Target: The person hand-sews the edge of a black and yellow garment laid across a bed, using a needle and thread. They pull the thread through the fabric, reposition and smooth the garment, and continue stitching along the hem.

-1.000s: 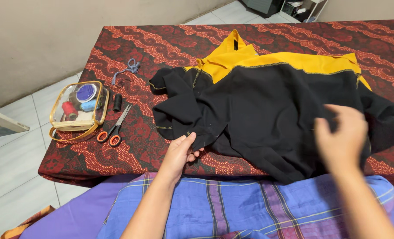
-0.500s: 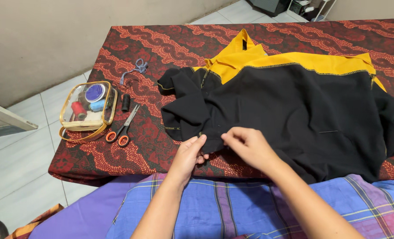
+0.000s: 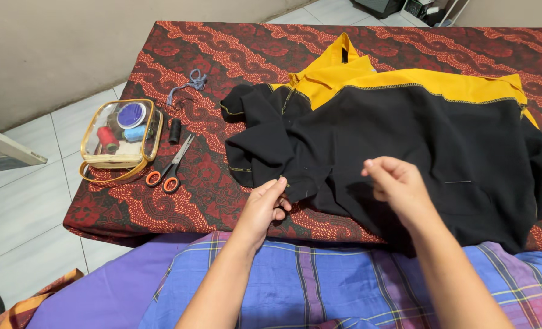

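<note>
One black-and-yellow garment (image 3: 405, 134) is spread on patterned cloth (image 3: 179, 201); its edge is pinched by left hand (image 3: 265, 207). Right hand (image 3: 399, 183) is raised above it, fingertips pinched, contents indiscernible. Nearby: 1 scissors (image 3: 172, 166), 1 clear pouch (image 3: 120, 139), 1 black spool (image 3: 174, 130).

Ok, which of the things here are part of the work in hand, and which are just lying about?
In hand:
black and yellow garment, its hem pinched by the left hand
right hand, fingers pinched above the cloth

Lying about:
scissors
clear pouch of thread spools
black spool
blue-grey thread scrap
</note>
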`<state>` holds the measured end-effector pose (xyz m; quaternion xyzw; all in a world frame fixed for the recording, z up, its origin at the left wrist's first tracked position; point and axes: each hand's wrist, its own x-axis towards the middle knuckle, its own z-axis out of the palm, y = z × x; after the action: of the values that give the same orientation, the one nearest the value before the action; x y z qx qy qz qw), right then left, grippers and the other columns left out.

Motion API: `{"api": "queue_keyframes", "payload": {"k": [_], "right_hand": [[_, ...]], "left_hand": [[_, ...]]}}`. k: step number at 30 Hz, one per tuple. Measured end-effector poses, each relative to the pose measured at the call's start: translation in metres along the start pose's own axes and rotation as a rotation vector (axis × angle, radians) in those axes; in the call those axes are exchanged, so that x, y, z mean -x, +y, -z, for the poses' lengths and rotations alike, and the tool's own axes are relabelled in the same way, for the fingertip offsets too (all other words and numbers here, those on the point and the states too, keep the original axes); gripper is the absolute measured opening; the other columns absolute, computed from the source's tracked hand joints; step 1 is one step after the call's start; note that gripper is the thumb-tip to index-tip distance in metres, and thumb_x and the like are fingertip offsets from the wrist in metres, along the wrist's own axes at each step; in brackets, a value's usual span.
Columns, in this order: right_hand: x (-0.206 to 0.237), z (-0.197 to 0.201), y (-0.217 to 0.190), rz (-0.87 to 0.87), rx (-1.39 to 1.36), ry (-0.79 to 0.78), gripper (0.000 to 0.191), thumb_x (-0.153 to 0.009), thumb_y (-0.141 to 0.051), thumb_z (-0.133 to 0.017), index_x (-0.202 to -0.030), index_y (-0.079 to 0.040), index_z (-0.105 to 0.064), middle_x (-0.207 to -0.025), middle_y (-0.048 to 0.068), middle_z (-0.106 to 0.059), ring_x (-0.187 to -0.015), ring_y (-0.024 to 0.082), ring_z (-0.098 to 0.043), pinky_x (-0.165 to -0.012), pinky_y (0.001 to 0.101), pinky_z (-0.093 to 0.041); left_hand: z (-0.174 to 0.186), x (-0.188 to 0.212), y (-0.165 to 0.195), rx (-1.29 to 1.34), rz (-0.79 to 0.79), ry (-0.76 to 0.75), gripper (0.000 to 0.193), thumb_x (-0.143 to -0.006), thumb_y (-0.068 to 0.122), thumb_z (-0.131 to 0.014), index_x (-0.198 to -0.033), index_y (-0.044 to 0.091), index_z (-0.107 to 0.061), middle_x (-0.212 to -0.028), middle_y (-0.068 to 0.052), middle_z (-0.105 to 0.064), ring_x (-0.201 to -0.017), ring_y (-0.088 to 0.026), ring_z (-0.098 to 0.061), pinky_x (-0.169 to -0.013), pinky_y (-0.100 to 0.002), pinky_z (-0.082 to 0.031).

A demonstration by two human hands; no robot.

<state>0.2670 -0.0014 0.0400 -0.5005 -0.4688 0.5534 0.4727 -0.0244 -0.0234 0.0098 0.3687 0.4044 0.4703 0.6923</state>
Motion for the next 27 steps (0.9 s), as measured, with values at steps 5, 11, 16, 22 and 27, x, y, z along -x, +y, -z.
{"api": "queue_keyframes", "payload": {"k": [5,11,16,22,27], "right_hand": [[0.005,0.028,-0.001,0.012,0.012,0.118,0.024,-0.101,-0.023,-0.064,-0.088,-0.003,-0.066,-0.06,-0.01,-0.036,-0.05,0.002,-0.027,-0.045,0.0218,-0.021],[0.009,0.061,-0.003,0.063,-0.053,0.22,0.022,-0.104,-0.021,-0.063,-0.089,-0.005,-0.063,-0.063,-0.01,-0.038,-0.053,0.002,-0.03,-0.047,0.0212,-0.025],[0.015,0.091,-0.006,0.117,-0.104,0.295,0.022,-0.107,-0.02,-0.062,-0.09,-0.006,-0.063,-0.064,-0.009,-0.038,-0.053,0.003,-0.03,-0.049,0.0211,-0.027],[0.021,0.111,-0.006,0.115,-0.102,0.377,0.022,-0.108,-0.021,-0.063,-0.092,-0.006,-0.064,-0.065,-0.009,-0.039,-0.053,0.003,-0.031,-0.05,0.0207,-0.029],[0.017,0.104,0.006,0.035,0.119,0.452,0.025,-0.105,-0.027,-0.067,-0.093,-0.005,-0.068,-0.066,-0.009,-0.044,-0.055,0.002,-0.037,-0.05,0.0202,-0.032]], "left_hand": [[0.001,-0.003,-0.002,-0.045,-0.03,0.005,0.031,-0.102,0.036,-0.058,-0.093,0.009,-0.069,-0.079,0.003,-0.063,-0.067,-0.005,-0.056,-0.054,-0.02,-0.04],[0.003,-0.003,-0.001,-0.078,-0.026,0.049,0.031,-0.101,0.037,-0.058,-0.092,0.01,-0.069,-0.076,0.003,-0.061,-0.066,-0.004,-0.056,-0.054,-0.02,-0.04],[0.003,-0.004,-0.001,-0.057,-0.025,0.055,0.03,-0.102,0.036,-0.059,-0.091,0.009,-0.068,-0.075,0.003,-0.06,-0.065,-0.004,-0.054,-0.054,-0.02,-0.039],[0.005,-0.006,-0.009,-0.124,-0.058,0.035,0.033,-0.102,0.036,-0.058,-0.089,0.008,-0.068,-0.073,0.003,-0.061,-0.061,-0.004,-0.047,-0.054,-0.02,-0.037],[0.003,-0.006,-0.009,-0.224,-0.127,0.093,0.031,-0.102,0.035,-0.059,-0.095,0.006,-0.069,-0.072,0.003,-0.06,-0.06,-0.004,-0.049,-0.054,-0.022,-0.039]]}}
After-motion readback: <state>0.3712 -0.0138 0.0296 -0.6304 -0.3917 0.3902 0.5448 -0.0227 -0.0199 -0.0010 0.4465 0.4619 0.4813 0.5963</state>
